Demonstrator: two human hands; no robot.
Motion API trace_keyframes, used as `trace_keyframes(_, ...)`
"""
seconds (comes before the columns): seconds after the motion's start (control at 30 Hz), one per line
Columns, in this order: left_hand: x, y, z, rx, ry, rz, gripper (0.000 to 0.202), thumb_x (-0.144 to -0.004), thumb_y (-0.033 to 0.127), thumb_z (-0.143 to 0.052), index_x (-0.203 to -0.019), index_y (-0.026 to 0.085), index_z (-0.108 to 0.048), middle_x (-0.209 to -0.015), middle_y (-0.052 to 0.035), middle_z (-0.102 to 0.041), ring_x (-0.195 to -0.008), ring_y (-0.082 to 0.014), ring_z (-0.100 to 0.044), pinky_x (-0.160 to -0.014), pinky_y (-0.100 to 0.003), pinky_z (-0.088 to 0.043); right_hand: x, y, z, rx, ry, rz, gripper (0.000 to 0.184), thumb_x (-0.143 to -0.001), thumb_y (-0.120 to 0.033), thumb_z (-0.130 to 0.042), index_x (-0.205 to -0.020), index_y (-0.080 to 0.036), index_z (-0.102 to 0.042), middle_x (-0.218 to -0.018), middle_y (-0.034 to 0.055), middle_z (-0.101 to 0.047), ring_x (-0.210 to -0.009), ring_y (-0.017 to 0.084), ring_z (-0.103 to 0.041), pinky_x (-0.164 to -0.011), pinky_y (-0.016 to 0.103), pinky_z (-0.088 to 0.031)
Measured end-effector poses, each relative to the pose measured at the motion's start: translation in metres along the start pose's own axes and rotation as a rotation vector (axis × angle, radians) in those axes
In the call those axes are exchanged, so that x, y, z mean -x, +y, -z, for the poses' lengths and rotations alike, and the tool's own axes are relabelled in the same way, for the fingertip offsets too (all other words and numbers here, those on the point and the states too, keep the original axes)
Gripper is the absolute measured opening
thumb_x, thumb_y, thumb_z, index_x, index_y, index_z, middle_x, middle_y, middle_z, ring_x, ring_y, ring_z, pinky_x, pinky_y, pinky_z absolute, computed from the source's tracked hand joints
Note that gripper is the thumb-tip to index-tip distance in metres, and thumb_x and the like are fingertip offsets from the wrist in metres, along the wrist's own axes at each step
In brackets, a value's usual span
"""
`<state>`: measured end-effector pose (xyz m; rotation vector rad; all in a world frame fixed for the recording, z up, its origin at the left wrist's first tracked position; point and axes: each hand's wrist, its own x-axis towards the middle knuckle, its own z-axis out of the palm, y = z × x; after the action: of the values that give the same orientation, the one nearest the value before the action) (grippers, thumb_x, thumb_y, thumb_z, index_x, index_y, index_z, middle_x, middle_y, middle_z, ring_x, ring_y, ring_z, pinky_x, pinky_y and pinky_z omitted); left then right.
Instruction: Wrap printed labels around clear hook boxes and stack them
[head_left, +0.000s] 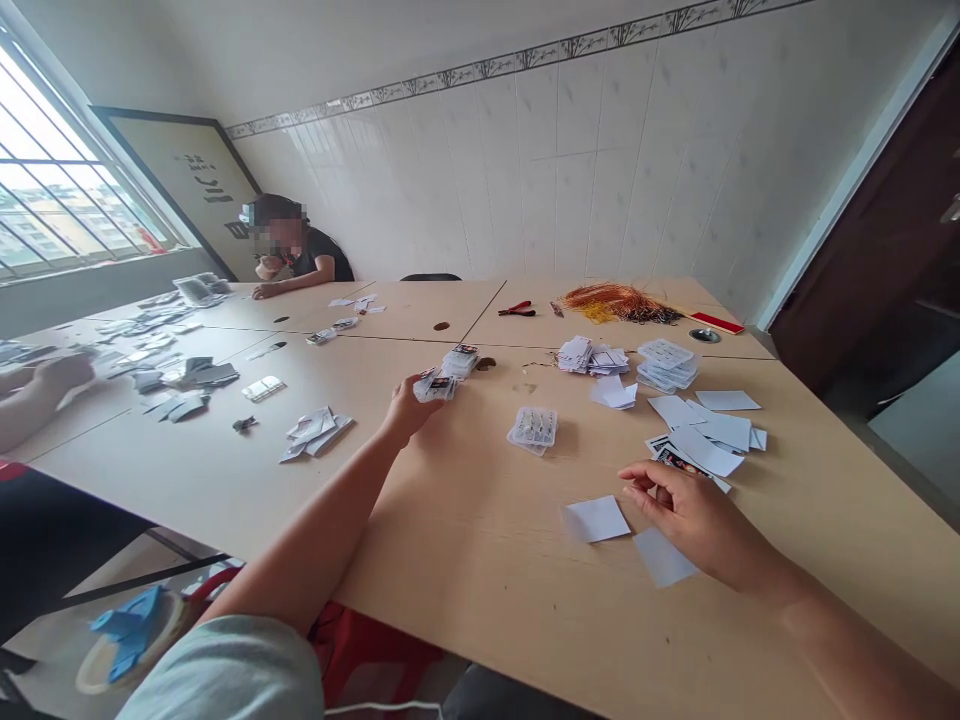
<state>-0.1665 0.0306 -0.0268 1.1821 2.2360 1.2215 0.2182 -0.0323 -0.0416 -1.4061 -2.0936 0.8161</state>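
In the head view, I had the left hand point(409, 410) closed on a small bundle of sleeved cards point(435, 386). The bundle lay just beside a second stack of sleeved cards point(459, 361) on the counter point(480, 570). The right hand point(686, 510) was partly curled, palm down, and its fingers point(637, 480) were just beside a loose pile of white slips point(705, 430) and printed cards point(679, 460). Two single white slips point(596, 519) lay near that hand, on the side toward the left hand. A clear packet point(534, 430) rested between the hands. Two further stacks of cards point(585, 355) stood beyond it. At the far end of the counter lay red-handled pliers point(517, 310) and a bundle of orange cord point(619, 302). Grey and white packaging pieces point(187, 375) were spread along the left side. A co-worker point(296, 245) sat across the far end, and another person's hand point(64, 372) rested at the left edge.
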Motion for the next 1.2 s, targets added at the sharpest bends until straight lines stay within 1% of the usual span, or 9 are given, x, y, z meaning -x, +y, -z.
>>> trace_keyframes(0.23,-0.007,-0.003,-0.009,-0.241,0.028,-0.115,0.038,-0.098,0.034,-0.066,-0.133,0.020,-0.062,-0.141,-0.0121,-0.060,-0.121,-0.0287,-0.063,-0.100,-0.052,-0.055,0.001,0.003,-0.002,-0.011,-0.031,0.002,0.038,-0.092,-0.050,-0.049,-0.106,-0.024,-0.073,-0.089,0.0057,-0.076,-0.072,0.021,-0.068,-0.066,0.033,-0.054)
trace_keyframes(0.43,-0.011,-0.009,-0.019,-0.327,-0.005,-0.228,0.036,-0.098,0.033,-0.067,-0.131,0.019,-0.063,-0.140,-0.0119,-0.061,-0.121,-0.0284,-0.063,-0.100,-0.051,-0.056,0.001,0.001,-0.001,-0.015,-0.039,0.006,0.037,-0.091,-0.048,-0.049,-0.105,-0.023,-0.072,-0.087,0.0059,-0.075,-0.071,0.021,-0.069,-0.064,0.034,-0.053)
trace_keyframes(0.6,-0.017,-0.012,-0.018,-0.361,0.000,-0.302,0.036,-0.098,0.033,-0.066,-0.130,0.018,-0.063,-0.137,-0.0118,-0.062,-0.117,-0.0273,-0.065,-0.097,-0.050,-0.057,0.001,-0.001,0.000,-0.020,-0.036,0.011,0.034,-0.092,-0.046,-0.050,-0.103,-0.024,-0.073,-0.086,0.0052,-0.076,-0.072,0.020,-0.069,-0.063,0.033,-0.052)
trace_keyframes(0.77,-0.002,-0.004,-0.019,-0.357,0.010,-0.472,0.039,-0.098,0.033,-0.067,-0.135,0.021,-0.061,-0.149,-0.0126,-0.054,-0.131,-0.0318,-0.057,-0.107,-0.057,-0.049,0.001,-0.001,-0.001,-0.019,-0.030,-0.008,0.026,-0.095,-0.041,-0.060,-0.105,-0.020,-0.071,-0.084,0.0025,-0.073,-0.070,0.016,-0.065,-0.066,0.032,-0.052)
trace_keyframes(0.83,0.014,0.002,-0.027,-0.334,-0.053,-0.595,0.041,-0.097,0.033,-0.067,-0.136,0.022,-0.061,-0.155,-0.0127,-0.050,-0.137,-0.0333,-0.052,-0.112,-0.059,-0.045,0.000,0.000,0.000,-0.026,-0.024,-0.023,0.026,-0.097,-0.042,-0.062,-0.105,-0.019,-0.070,-0.085,0.0014,-0.071,-0.070,0.014,-0.064,-0.068,0.032,-0.054)
trace_keyframes(0.93,0.042,0.009,-0.050,-0.292,-0.251,-0.768,0.046,-0.096,0.036,-0.068,-0.139,0.020,-0.059,-0.155,-0.0135,-0.050,-0.137,-0.0342,-0.053,-0.111,-0.060,-0.046,-0.001,0.003,0.002,-0.052,-0.007,-0.059,0.025,-0.100,-0.042,-0.061,-0.107,-0.019,-0.069,-0.091,0.0021,-0.072,-0.074,0.014,-0.066,-0.072,0.033,-0.057)
trace_keyframes(1.03,0.061,0.011,-0.074,-0.264,-0.438,-0.861,0.061,-0.093,0.043,-0.071,-0.146,0.021,-0.052,-0.159,-0.0159,-0.046,-0.141,-0.0365,-0.050,-0.111,-0.060,-0.047,-0.005,0.008,0.008,-0.088,0.021,-0.116,0.026,-0.101,-0.040,-0.060,-0.112,-0.018,-0.068,-0.103,0.0046,-0.072,-0.087,0.017,-0.069,-0.082,0.038,-0.059)
trace_keyframes(1.13,0.071,0.010,-0.085,-0.241,-0.519,-0.895,0.073,-0.086,0.048,-0.075,-0.149,0.022,-0.048,-0.163,-0.0186,-0.040,-0.151,-0.0405,-0.037,-0.118,-0.061,-0.041,-0.008,0.010,0.014,-0.126,0.001,-0.156,0.029,-0.102,-0.039,-0.060,-0.120,-0.018,-0.066,-0.116,0.0074,-0.070,-0.101,0.021,-0.069,-0.090,0.043,-0.058)
trace_keyframes(1.2,0.076,0.011,-0.082,-0.213,-0.525,-0.924,0.069,-0.089,0.046,-0.070,-0.149,0.020,-0.048,-0.163,-0.0207,-0.039,-0.156,-0.0419,-0.028,-0.122,-0.064,-0.033,-0.008,0.009,0.017,-0.143,-0.065,-0.163,0.032,-0.100,-0.037,-0.063,-0.125,-0.018,-0.064,-0.122,0.0083,-0.069,-0.105,0.022,-0.069,-0.092,0.045,-0.058)
